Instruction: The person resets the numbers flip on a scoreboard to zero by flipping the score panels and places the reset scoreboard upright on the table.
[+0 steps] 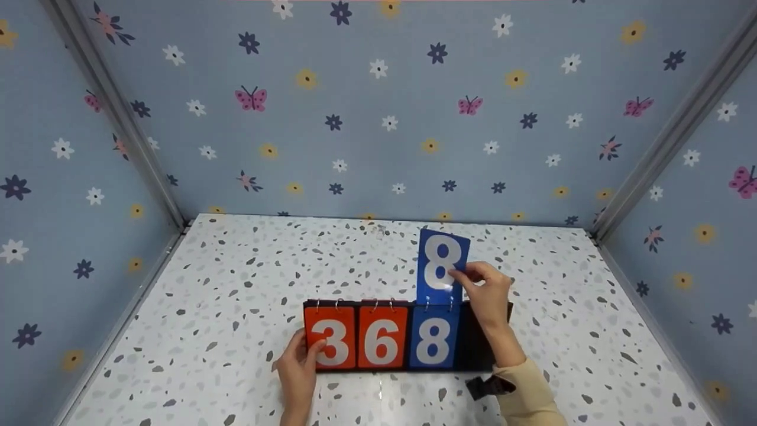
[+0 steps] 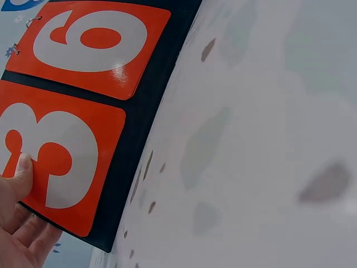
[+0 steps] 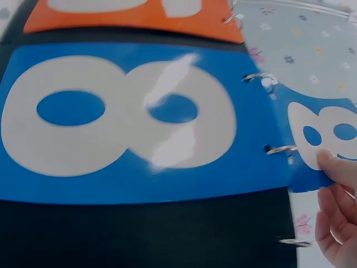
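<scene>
A black flip scoreboard [image 1: 473, 340] leans upright on the table, its number cards hung on metal rings. From the left come a red 3 card [image 1: 334, 338], a red 6 card [image 1: 383, 337] and a lower blue 8 card [image 1: 433, 336]; bare black board follows at the right end. My left hand [image 1: 297, 370] grips the left end, thumb [image 2: 23, 173] on the 3 and fingers behind. Above the top edge, my right hand [image 1: 489, 291] pinches a raised blue 8 card [image 1: 440, 266] by its right side. This card stays on its rings [image 3: 281, 149].
Speckled white table [image 1: 248, 331] surrounds the scoreboard. Blue patterned panels [image 1: 378, 118] rise at the back and both sides, joined by grey metal posts [image 1: 127, 124]. A black strap [image 1: 491, 387] hangs by the right wrist.
</scene>
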`<state>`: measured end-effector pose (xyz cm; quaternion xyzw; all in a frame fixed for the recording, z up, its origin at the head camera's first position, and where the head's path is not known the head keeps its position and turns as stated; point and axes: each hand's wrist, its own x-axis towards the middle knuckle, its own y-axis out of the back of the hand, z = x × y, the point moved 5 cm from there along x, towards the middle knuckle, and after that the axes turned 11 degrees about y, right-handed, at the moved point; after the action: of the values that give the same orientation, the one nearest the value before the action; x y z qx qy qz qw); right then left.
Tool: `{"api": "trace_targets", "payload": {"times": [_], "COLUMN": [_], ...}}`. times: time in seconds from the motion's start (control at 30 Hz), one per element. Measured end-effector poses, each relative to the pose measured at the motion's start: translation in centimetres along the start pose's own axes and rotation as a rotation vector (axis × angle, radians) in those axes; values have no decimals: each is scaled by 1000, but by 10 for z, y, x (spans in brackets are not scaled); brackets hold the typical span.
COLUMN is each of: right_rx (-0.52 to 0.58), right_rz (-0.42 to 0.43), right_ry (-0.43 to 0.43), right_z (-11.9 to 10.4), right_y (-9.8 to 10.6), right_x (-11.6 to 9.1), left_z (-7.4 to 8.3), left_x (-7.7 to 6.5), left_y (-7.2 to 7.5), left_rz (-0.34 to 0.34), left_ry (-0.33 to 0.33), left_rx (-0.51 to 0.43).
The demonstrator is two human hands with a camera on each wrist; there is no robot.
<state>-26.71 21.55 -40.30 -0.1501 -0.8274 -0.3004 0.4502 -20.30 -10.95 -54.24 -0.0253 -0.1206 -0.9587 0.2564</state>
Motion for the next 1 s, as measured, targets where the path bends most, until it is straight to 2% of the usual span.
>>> {"api": "trace_targets", "payload": {"times": [0.23,0.57,0.8,1.0], "right_rx": [-50,-161,-144,-104], "right_rz": [-66,-202,-200,-88], "right_ry": [-114,-193,-127,-51], "right_z": [12,15,11,-3], "right_y": [-14,-21,-15,-1], "right_x": [-4,-7,-10,-15], "left_z": [-1,-1,-1,-1], "left_x": [1,1,1,1], "left_y": [0,0,0,-1], "left_rz": [-8,1,11,7], "left_ry": [23,-8,-6,18], "left_rx": [0,6,32,40]}}
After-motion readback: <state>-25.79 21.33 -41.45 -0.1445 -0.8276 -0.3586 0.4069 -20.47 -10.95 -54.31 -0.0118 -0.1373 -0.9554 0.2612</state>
